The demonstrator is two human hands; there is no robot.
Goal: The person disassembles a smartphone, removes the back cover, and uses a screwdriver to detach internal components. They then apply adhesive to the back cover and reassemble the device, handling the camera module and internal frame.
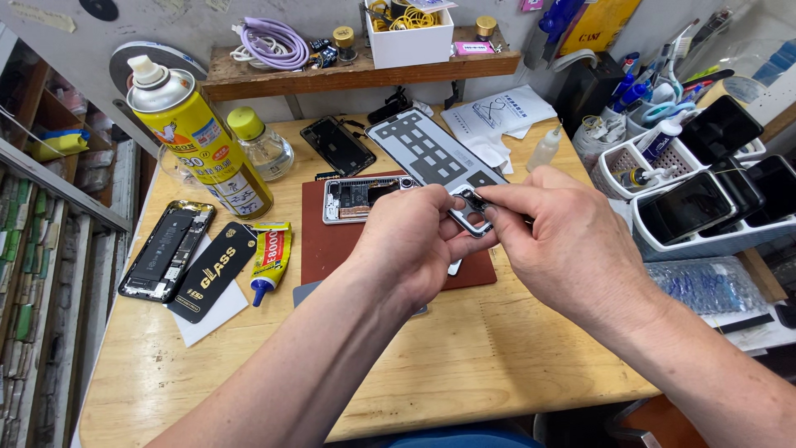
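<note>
Both hands meet above a dark red work mat [332, 249] on a wooden table [464, 357]. My left hand [412, 242] pinches the near corner of a grey phone back panel [427, 153], at its camera cut-out frame [469, 217]. My right hand [557, 241] pinches a small dark part at that same frame with thumb and forefinger. The panel slopes up and away from the hands. An opened phone body [356, 199] with exposed internals lies on the mat behind my left hand.
A yellow spray can [199, 137], a small liquid bottle [265, 149], a glue tube [269, 259], a black package [211, 270] and an opened phone [166, 249] lie left. White trays with phones [705, 207] stand right. A shelf [356, 70] runs behind.
</note>
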